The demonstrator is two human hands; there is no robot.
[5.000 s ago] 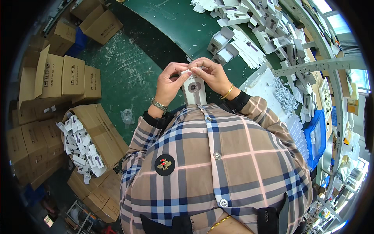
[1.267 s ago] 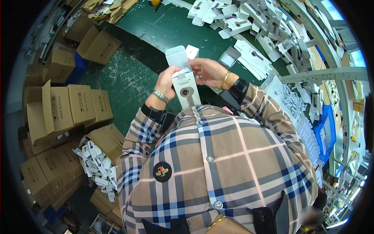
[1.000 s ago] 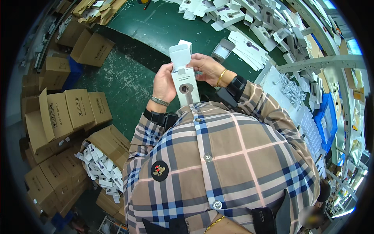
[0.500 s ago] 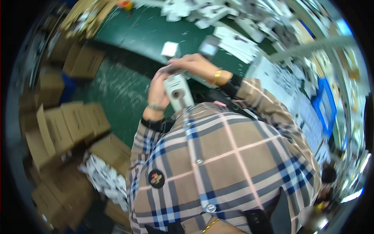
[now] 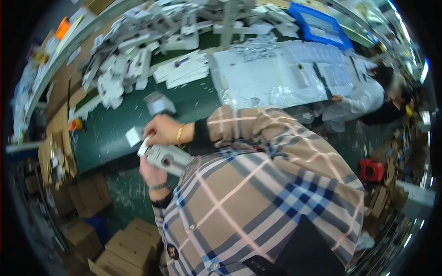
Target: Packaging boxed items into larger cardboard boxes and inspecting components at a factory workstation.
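A long white carton (image 5: 169, 157) with a dark round picture on its face lies close against my shirt front. My left hand (image 5: 153, 174) grips it from the near-left side, fingers partly hidden by the box. At the carton's far end, my right hand (image 5: 162, 130) pinches the raised white end flap (image 5: 143, 146) with bent fingers. Just beyond my hands, on the green table (image 5: 103, 138), stand a small white box (image 5: 134, 136) and a grey-white open box (image 5: 159, 104).
Flat white cartons (image 5: 184, 70) lie beyond, near a heap of white boxes (image 5: 133, 62). A plastic-covered surface (image 5: 271, 76) and a blue tray (image 5: 320, 26) are at the right. There a co-worker in a white sleeve (image 5: 357, 102) works. Brown cardboard boxes (image 5: 129, 250) stand low at the left.
My view has swung rightward, bringing the plastic-covered surface and co-worker into sight. Both hands remain at the same carton; its white end flap now shows beside my right fingers.
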